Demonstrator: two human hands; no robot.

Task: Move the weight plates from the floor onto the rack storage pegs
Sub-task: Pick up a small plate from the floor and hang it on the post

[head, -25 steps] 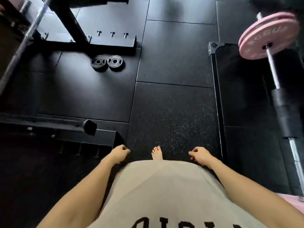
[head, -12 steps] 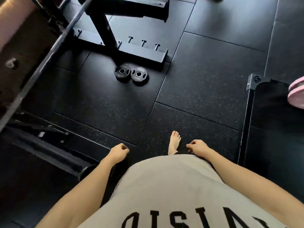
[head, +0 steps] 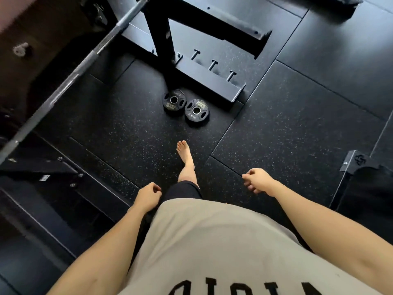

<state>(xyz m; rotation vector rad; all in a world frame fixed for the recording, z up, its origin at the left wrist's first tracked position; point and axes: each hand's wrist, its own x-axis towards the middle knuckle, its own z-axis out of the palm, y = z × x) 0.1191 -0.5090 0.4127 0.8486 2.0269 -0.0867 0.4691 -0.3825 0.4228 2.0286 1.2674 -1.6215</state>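
Underfoot, speckled black rubber floor (head: 287,128)

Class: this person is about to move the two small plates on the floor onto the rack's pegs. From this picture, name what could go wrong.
1. The foot is bare and close to the plates; a dropped plate could land on the toes.
2. The barbell slants overhead nearby; bending toward the pegs might bump the head against it.
3. Both hands, left and right, hold nothing; the flat plates may be awkward to lift.

One head-worn wide-angle view looks steeply down from standing height over the person's chest onto the gym floor (head: 276,124) ahead
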